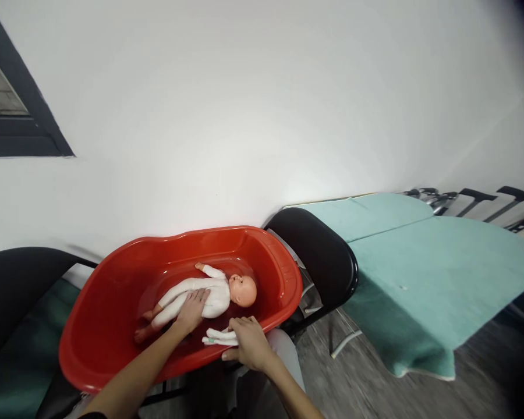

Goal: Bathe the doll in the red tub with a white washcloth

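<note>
A baby doll (218, 295) with a white cloth body lies on its back in a red baby bathtub (126, 253). Its bald head points right and its bare feet left. My left hand (194, 308) rests on the doll's lower body, fingers stretched out and laid over it. Over the tub's near rim, my right hand (248, 342) grips a folded white cloth (222, 336) that has a small green mark. The right fingertips are partly hidden around the cloth. Whether there is water in the tub I cannot tell.
Black chairs stand at the tub's left (26, 279) and right (317, 256). Further right, a pale green sheet (441, 279) covers a broad surface and hangs toward the floor. Crutch-like handles (475, 195) lean beyond it. A white wall (222, 116) rises behind the tub.
</note>
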Available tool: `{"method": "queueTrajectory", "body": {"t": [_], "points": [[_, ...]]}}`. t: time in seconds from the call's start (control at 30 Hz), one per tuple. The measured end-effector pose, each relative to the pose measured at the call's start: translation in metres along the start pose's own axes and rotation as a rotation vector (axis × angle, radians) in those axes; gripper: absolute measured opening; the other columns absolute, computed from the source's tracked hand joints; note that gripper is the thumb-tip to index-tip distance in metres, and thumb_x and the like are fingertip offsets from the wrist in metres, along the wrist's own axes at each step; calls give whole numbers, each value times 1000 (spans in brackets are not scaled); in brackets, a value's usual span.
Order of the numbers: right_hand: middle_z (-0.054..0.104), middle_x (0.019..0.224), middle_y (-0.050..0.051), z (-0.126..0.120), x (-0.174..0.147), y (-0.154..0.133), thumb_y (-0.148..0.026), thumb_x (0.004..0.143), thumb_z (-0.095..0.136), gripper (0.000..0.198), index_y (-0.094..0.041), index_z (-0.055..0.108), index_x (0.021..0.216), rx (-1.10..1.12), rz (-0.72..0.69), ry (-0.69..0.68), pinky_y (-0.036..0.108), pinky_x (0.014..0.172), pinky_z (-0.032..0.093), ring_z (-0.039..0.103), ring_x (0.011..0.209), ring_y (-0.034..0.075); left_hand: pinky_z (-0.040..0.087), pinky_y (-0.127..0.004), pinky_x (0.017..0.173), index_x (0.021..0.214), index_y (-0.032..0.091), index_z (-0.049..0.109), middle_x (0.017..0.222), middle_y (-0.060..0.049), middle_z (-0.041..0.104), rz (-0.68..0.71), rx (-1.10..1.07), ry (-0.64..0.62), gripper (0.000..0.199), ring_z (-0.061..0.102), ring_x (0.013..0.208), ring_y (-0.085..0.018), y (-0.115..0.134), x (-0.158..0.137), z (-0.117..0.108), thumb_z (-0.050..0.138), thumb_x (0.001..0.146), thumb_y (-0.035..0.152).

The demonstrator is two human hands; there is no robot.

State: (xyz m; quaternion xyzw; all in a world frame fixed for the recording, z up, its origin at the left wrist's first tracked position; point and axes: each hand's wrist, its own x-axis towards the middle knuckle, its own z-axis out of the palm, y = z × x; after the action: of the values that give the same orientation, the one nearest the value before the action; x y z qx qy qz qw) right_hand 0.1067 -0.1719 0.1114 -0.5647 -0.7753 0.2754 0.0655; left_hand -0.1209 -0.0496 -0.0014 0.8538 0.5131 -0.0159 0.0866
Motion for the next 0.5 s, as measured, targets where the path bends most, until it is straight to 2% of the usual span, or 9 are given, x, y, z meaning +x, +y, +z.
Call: {"method": "queueTrajectory", "body": {"t": [0.07,0.13,0.3,0.5], "points": [[71,110,5,2,1,0,-64,73,78,56,-24,64,109,21,1,12,35,91,34,61,105,26,23,-45,122,157,12,32,163,-16,33,9,41,-49,89,31,149,-33,2,-1,8,52,71,7],[72,109,5,3,1,0,-63,72,79,55,-24,65,108,26,11,37,34,89,33,62,103,25,25,-46,121,157,11,33,163,-17,31,-18,61,-72,89,32,148,-34,7,1,12,53,71,8],[73,108,4,6,1,-1,-62,65,84,57,-26,66,106,32,67,45,34,90,32,64,101,26,34,-56,112,156,7,34,157,-22,40,-144,92,8,76,43,138,-38,26,17,7,45,82,11],[73,107,1,10,2,4,-65,64,82,56,-28,66,103,37,95,54,33,93,32,64,101,25,36,-55,107,158,11,31,159,-20,38,-279,117,26,79,43,137,-36,44,35,15,44,80,10]]}}
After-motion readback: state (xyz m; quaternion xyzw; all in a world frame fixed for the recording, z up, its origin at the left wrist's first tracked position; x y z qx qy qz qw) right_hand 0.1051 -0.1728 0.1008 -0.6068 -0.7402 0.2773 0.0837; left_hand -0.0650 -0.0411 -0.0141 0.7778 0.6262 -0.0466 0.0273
